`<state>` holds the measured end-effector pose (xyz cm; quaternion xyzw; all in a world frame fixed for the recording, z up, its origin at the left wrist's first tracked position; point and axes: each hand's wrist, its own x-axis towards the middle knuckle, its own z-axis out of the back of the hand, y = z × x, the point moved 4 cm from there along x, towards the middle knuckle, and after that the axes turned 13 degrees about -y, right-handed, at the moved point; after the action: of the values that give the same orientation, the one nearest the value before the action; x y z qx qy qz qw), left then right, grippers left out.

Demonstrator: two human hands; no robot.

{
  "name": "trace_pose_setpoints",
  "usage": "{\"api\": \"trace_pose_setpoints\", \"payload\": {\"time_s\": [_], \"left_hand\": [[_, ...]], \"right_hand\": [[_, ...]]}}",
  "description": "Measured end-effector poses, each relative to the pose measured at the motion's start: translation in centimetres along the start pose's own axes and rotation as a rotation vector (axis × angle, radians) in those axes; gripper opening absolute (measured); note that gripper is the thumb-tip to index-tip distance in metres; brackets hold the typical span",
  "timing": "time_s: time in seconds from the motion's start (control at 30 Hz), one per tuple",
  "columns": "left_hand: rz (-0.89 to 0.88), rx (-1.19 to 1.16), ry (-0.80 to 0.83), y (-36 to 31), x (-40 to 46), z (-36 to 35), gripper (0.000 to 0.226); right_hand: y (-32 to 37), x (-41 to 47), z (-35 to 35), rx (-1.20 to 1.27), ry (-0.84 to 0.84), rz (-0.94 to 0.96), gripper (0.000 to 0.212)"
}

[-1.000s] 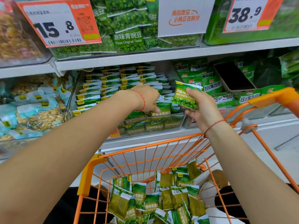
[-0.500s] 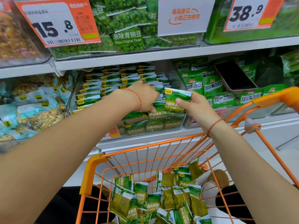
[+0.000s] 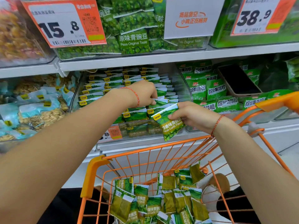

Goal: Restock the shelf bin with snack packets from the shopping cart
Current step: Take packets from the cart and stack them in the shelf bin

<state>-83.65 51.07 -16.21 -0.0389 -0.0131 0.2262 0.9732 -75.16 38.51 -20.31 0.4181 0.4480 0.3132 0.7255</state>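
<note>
A clear shelf bin (image 3: 181,81) on the middle shelf holds rows of upright green garlic pea packets (image 3: 100,88). My left hand (image 3: 144,92) reaches into the bin, and its fingertips hold back packets in the front rows. My right hand (image 3: 192,115) pinches one green garlic pea packet (image 3: 169,125) at the bin's front right corner, tilted with its lower end hanging over the front wall. Below, the orange shopping cart (image 3: 95,173) carries several loose packets (image 3: 161,199) of the same kind.
A bin of mixed vegetable crisp packets (image 3: 215,91) stands to the right, with a black phone (image 3: 237,81) lying on it. Nut packets (image 3: 37,110) fill the left bin. The upper shelf holds original pea packets (image 3: 132,41) and price signs (image 3: 63,23). The cart handle (image 3: 281,101) is by my right wrist.
My right hand has brought the packet down and left, from above the neighbouring bin to the front of the target bin. My left hand stays among the front rows.
</note>
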Motion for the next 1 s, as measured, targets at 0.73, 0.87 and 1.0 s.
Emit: {"api": "trace_pose_setpoints", "payload": {"time_s": [0.73,0.87,1.0], "left_hand": [[0.023,0.105,0.040,1.0,2.1,0.3,0.020],[-0.046,0.187,-0.035,-0.1,2.4,0.3,0.009],[-0.088,0.384,0.021,-0.7,2.4,0.4,0.020]], "right_hand": [[0.5,-1.0,0.0,-0.069,-0.077,0.052,0.076],[0.2,-0.8,0.0,0.010,-0.094,0.054,0.076],[0.0,-0.5,-0.3,0.077,-0.072,-0.016,0.068]]}}
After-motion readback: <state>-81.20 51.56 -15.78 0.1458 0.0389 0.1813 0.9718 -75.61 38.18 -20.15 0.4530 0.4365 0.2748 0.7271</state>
